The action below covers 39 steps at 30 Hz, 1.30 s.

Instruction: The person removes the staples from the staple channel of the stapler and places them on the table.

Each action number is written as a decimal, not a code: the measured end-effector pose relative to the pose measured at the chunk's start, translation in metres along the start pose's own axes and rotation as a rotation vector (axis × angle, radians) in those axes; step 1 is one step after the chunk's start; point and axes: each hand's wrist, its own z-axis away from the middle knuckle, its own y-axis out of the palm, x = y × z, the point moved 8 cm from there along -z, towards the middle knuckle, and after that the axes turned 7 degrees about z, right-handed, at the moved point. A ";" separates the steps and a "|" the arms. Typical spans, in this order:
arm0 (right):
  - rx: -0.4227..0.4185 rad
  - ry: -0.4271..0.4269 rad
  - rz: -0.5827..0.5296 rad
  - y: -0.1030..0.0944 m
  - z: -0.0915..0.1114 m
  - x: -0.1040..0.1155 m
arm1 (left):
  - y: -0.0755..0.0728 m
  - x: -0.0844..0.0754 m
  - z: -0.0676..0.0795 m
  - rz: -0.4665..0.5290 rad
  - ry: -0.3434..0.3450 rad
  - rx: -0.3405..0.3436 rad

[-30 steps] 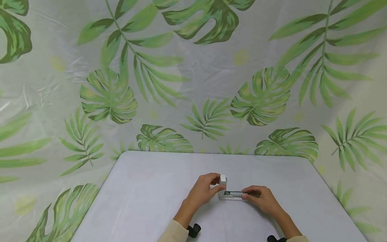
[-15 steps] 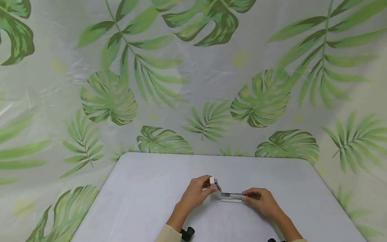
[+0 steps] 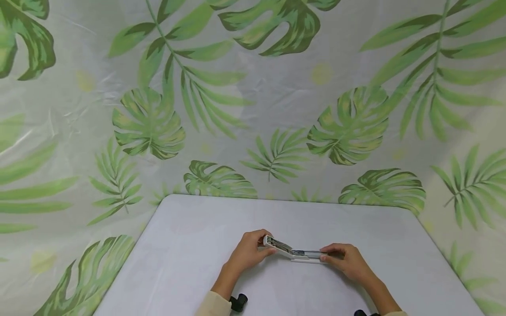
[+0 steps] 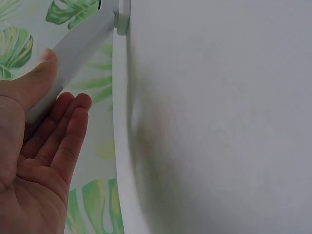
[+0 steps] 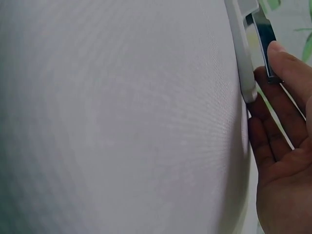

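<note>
A white stapler (image 3: 301, 258) lies opened out on the table, its hinge near the middle. Its top arm (image 3: 279, 246) is swung back to the left, showing the hollow underside. My left hand (image 3: 247, 252) pinches the far end of this arm between thumb and fingers; in the left wrist view the thumb lies along the white arm (image 4: 80, 48). At the other end, my right hand (image 3: 349, 263) pinches the metal staple magazine (image 5: 265, 45), thumb on one side and fingertips on the other. The white base (image 5: 242, 58) runs beside the magazine, with a gap between them.
The white-covered table (image 3: 205, 237) has rounded far corners. Behind it hangs a leaf-patterned curtain (image 3: 272, 105). A black wrist mount (image 3: 239, 303) sits by the left sleeve, and another black mount (image 3: 360, 313) shows at the right wrist.
My left hand has moved left and slightly down, swinging the stapler's top arm from nearly upright to a low slant on the left. My right hand keeps its hold on the magazine.
</note>
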 end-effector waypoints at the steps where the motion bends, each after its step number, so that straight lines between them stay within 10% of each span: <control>1: -0.003 0.002 -0.004 -0.001 0.000 0.000 | 0.000 0.001 0.000 -0.008 -0.004 0.002; 15: 0.035 0.021 -0.021 0.001 0.001 0.006 | 0.000 0.011 0.009 -0.196 -0.049 0.046; 39: 0.049 0.015 -0.018 0.000 -0.002 0.004 | 0.046 -0.060 -0.018 -0.253 0.144 0.029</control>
